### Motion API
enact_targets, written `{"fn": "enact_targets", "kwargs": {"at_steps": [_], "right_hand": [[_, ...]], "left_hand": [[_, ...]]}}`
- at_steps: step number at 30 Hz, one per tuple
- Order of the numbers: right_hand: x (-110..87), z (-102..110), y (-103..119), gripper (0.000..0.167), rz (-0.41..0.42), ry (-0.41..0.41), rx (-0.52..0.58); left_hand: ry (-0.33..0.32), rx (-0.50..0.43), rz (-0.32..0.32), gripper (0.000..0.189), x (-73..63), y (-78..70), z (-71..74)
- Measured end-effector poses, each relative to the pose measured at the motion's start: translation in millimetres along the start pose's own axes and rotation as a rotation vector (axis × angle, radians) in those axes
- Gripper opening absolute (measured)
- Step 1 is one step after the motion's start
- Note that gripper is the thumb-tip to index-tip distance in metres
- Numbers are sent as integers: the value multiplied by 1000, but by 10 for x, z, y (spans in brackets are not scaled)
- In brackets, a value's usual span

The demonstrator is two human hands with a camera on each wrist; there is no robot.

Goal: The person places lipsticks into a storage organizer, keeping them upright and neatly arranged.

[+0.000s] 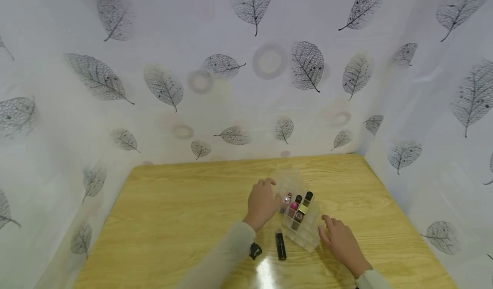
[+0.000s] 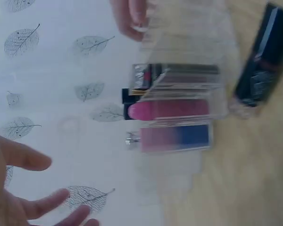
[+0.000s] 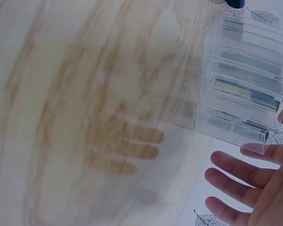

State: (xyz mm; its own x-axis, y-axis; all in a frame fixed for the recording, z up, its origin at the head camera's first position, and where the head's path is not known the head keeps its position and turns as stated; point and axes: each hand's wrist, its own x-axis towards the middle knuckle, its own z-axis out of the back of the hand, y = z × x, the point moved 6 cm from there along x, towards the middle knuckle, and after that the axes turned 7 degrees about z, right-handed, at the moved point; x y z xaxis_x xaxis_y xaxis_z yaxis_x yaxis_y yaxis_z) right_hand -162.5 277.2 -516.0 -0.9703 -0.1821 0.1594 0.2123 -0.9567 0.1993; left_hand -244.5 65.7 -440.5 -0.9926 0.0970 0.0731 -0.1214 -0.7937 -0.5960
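A clear plastic organizer (image 1: 308, 229) with small compartments stands on the table, several lipsticks in its slots. Among them are a pink-topped tube (image 2: 170, 109) and a pink-and-blue tube (image 2: 174, 138). My left hand (image 1: 261, 205) is raised at the organizer's left side, fingers spread and holding nothing. At the opposite side is my right hand (image 1: 342, 242), its fingers extended by the organizer's corner; whether a fingertip touches it, I cannot tell. A black lipstick (image 1: 280, 245) lies on the table to the left of the organizer, near the left sleeve.
The wooden table (image 1: 173, 220) has leaf-patterned white sheeting (image 1: 246, 109) behind it and on both sides. A small black object (image 1: 255, 251) shows beside the left cuff. Light glares off the table near the front.
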Motion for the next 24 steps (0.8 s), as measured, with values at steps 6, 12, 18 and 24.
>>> {"fn": "enact_targets", "kwargs": {"at_steps": [6,12,18,24], "right_hand": [[-7,12,6,35,-2,3,13],[-4,11,6,35,-2,6,17],[-2,-4,5,35,-6,13,24],[-15,10,20,35,0,-2,24]], "left_hand": [[137,16,114,36,-355,349,-233],[225,8,132,43,-626,466,-586],[252,3,137,52,-709,481,-814],[209,1,66,42,-730,406,-874]]}}
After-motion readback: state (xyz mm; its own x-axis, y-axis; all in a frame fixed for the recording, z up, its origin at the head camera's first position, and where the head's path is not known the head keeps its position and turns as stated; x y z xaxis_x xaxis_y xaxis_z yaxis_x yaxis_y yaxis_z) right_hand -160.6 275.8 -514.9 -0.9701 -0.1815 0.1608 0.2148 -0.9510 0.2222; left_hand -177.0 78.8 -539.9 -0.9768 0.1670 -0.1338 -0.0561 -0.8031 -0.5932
